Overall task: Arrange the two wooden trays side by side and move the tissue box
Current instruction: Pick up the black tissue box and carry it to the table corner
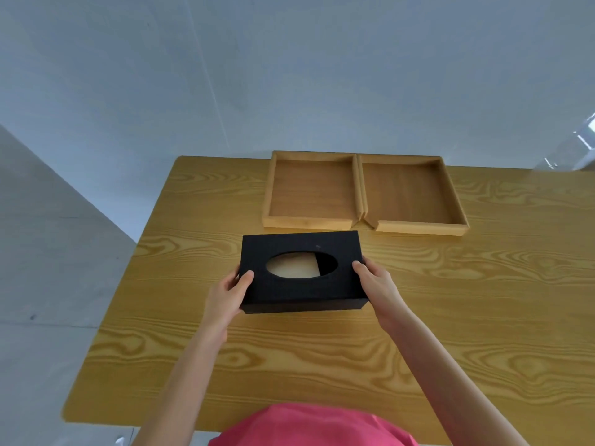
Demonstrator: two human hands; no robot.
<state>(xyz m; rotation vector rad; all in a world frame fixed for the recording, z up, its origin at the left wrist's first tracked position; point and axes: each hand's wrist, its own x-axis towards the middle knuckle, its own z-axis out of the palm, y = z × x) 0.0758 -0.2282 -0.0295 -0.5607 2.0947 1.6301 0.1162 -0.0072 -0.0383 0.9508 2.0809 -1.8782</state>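
Observation:
A black tissue box (289, 294) with an oval opening on top sits in the middle of the wooden table (450, 317). My left hand (228, 294) grips its left end and my right hand (375, 284) grips its right end, thumbs on the top face. Behind the box, at the table's far edge, two shallow wooden trays stand side by side with their inner walls touching: the left tray (309, 191) and the right tray (415, 196). Both trays hold nothing.
The table's left edge runs diagonally down to a pale floor (48, 284). A pale wall (289, 75) rises behind the far edge. A shiny clear object (579, 146) shows at the far right. My pink shirt (315, 426) fills the bottom centre.

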